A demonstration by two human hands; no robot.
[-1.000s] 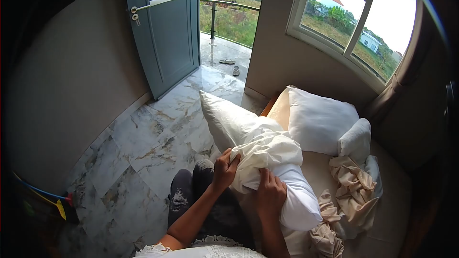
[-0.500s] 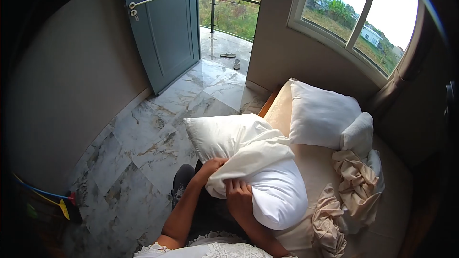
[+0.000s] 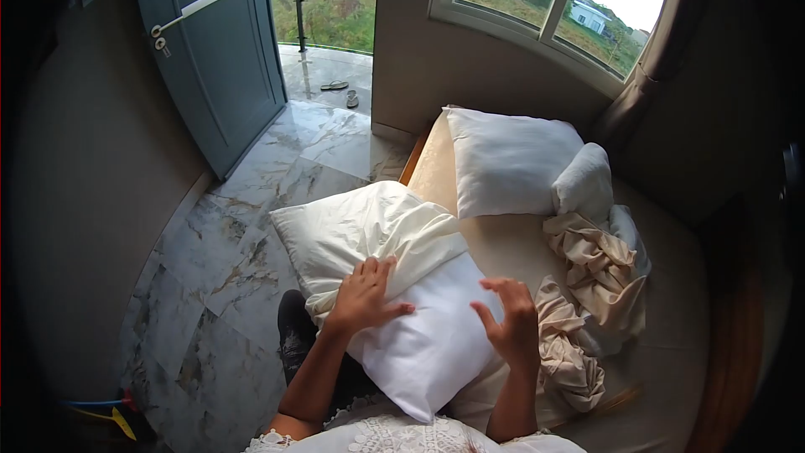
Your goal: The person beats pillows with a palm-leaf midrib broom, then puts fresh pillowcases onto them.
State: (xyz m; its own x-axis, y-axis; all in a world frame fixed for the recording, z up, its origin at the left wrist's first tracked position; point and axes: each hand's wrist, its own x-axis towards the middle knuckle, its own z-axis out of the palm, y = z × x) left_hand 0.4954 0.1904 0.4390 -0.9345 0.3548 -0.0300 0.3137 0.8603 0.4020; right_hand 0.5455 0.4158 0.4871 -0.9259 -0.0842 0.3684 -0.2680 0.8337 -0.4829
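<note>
The left hand [image 3: 365, 295] lay flat with fingers spread on the pillow [image 3: 428, 335], right where the cream pillowcase [image 3: 360, 226] ended. The right hand [image 3: 508, 323] hung open, fingers loosely curled, by the pillow's right edge, seemingly not touching it. The half-covered pillow rested across the person's lap and the bed [image 3: 679, 352] edge, near 1 other pillow [image 3: 503, 159] and a crumpled beige sheet [image 3: 597, 273].

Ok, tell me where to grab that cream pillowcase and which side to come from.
Pinch the pillowcase at its bunched open hem, the fold across the middle of the pillow. Come from the near, bare white end: the fold's lip seems to face that way. The left hand rests flat by one end; the right hand hovers open near the other.
</note>
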